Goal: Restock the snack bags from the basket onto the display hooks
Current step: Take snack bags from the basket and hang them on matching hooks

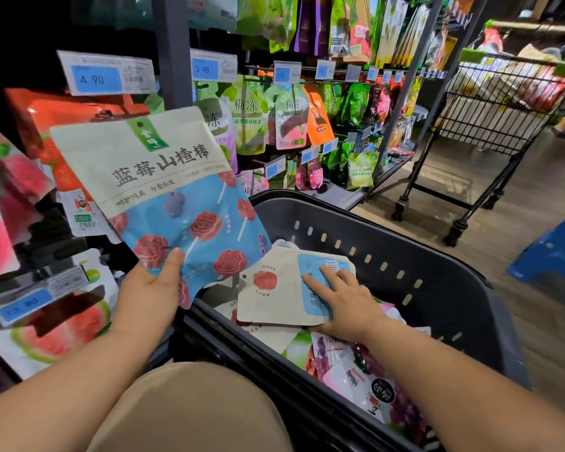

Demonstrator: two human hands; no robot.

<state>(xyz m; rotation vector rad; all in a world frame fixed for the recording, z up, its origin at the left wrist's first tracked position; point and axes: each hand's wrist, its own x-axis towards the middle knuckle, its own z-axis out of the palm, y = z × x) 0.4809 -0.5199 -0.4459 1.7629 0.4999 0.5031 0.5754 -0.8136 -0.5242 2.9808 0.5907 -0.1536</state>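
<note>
**Bag could get dropped before it's hooked**
The snack bag (pixel 163 177) is pinched by just its bottom edge in the left hand (pixel 150 288), up by the rack (pixel 173 60); the right hand (pixel 343 298) is laid flat-fingered on another bag (pixel 274 295) in the basket (pixel 437 256).

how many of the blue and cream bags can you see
2. One bag is held up in the left hand; a second bag lies in the basket under the right hand. More may be buried below.
</note>
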